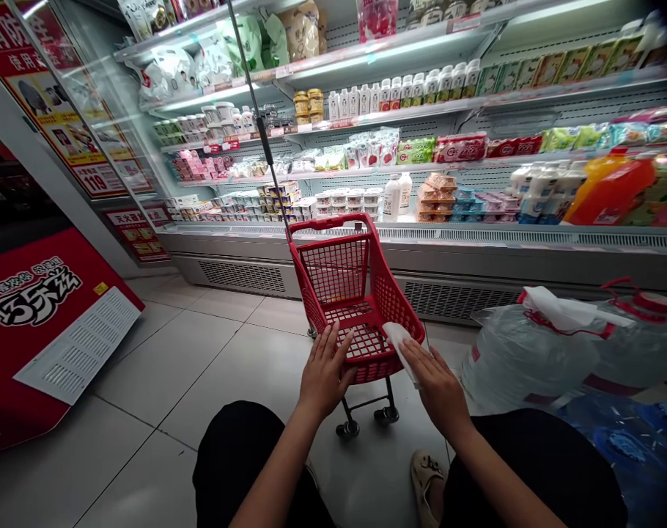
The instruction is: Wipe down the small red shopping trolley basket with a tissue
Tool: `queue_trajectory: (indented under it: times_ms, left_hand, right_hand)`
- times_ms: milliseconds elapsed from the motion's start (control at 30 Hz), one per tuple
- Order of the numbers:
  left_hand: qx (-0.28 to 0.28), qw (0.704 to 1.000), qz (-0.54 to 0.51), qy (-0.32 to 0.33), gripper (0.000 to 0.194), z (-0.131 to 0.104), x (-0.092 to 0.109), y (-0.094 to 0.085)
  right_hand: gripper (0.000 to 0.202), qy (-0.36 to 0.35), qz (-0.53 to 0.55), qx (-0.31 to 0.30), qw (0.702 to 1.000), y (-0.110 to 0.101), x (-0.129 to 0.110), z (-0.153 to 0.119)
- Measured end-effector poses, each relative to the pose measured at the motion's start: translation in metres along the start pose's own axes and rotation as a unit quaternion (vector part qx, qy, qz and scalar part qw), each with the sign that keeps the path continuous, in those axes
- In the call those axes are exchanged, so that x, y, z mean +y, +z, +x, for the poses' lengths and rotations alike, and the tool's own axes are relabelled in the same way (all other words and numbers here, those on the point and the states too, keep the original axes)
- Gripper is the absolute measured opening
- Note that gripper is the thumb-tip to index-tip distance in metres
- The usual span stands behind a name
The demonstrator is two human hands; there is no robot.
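A red plastic shopping cart with a mesh basket stands in front of me, its basket holding nothing that I can see. My left hand is at the cart's near left rim, its fingers apart and nothing in it. At the near right corner, my right hand has a white cloth or tissue under its fingers, pressed against the rim. A thin black pole rises from the cart's far left corner. Small black wheels show under the cart.
Behind the cart runs a chilled shelf unit with bottles, cups and packets. Large wrapped water bottles stand on the right, beside blue ones. A red freezer is at the left. My knees flank the cart's near side.
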State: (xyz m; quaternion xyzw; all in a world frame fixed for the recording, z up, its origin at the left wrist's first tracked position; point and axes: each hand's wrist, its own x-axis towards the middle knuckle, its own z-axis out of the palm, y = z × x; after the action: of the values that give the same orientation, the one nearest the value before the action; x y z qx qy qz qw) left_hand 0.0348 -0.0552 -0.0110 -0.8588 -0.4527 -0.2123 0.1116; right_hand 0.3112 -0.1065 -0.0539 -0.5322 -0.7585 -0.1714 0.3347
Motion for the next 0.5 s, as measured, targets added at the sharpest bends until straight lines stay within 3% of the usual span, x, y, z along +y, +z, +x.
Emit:
queue_trajectory:
  times_ms: [133,267,367,500]
  left_hand:
    - [0.018,1.000,-0.015,-0.020,0.078,0.005,0.025,0.011]
    - [0.022,1.000,-0.013,-0.013,0.083,0.004,0.031,0.014]
    - [0.020,1.000,-0.006,0.000,0.081,0.001,0.027,0.012]
    - [0.028,1.000,-0.005,0.010,0.077,-0.001,0.028,0.009]
  right_hand:
    - [0.079,-0.041,0.028,0.002,0.999,0.013,-0.041,0.016]
    - [0.076,-0.097,0.037,-0.009,0.995,0.017,-0.069,0.023]
    - [0.076,-0.117,0.026,-0.031,0.992,0.009,-0.045,0.019]
    - [0.077,-0.075,-0.012,-0.021,0.997,-0.004,0.024,0.010]
